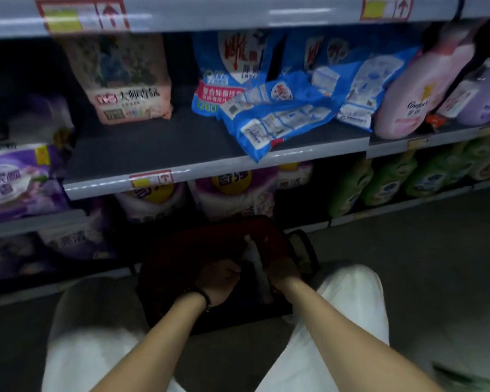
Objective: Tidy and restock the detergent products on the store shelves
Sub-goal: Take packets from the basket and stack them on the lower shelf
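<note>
Right hand (283,275) gripping a pale pack (254,257) inside a red basket (181,250), left hand (219,281) curling beside it, its hold unclear, blue bags (280,120) lying toppled on the shelf (153,148)

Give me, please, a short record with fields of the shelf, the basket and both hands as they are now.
shelf: bare space at front left
blue bags: some toppled, one corner over the front edge
pink bag: upright, left of the blue bags
pink bottle: right of the blue bags
basket: dark red, on the floor
left hand: down in the basket, grip unclear
right hand: down in the basket, grip unclear
</note>
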